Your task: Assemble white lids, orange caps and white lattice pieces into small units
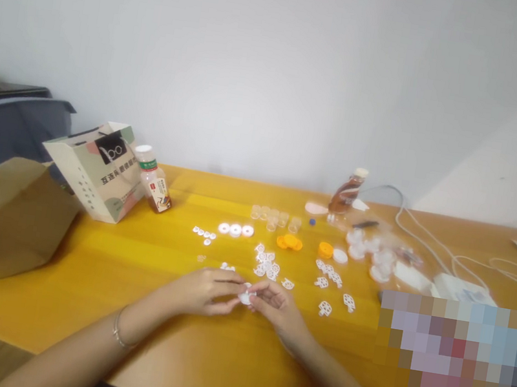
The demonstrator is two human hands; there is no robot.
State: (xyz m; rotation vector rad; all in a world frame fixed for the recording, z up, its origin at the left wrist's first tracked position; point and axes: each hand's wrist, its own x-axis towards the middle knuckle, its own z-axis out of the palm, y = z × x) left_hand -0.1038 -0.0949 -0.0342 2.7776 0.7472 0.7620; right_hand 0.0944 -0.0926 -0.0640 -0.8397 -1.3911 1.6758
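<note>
Between my two hands is a small round white plastic part (246,297), held just above the table. My left hand (213,291) pinches its left edge, with a bracelet on that wrist. On its other side my right hand (276,307) closes its fingertips on the same part. Just beyond the fingers lies a pile of flat white cut-out pieces (267,265). A few tiny white pieces (227,267) are partly hidden behind my left hand. White rings (235,230) stand in a row farther back, near orange round parts (289,242).
Clear small cups (273,217) stand behind the rings. A bottle (155,180), a paper gift bag (99,175) and a brown paper bag (4,218) are at left. Another bottle (347,193), white round parts (382,262) and cables (422,229) lie right. A pixelated patch covers the lower right.
</note>
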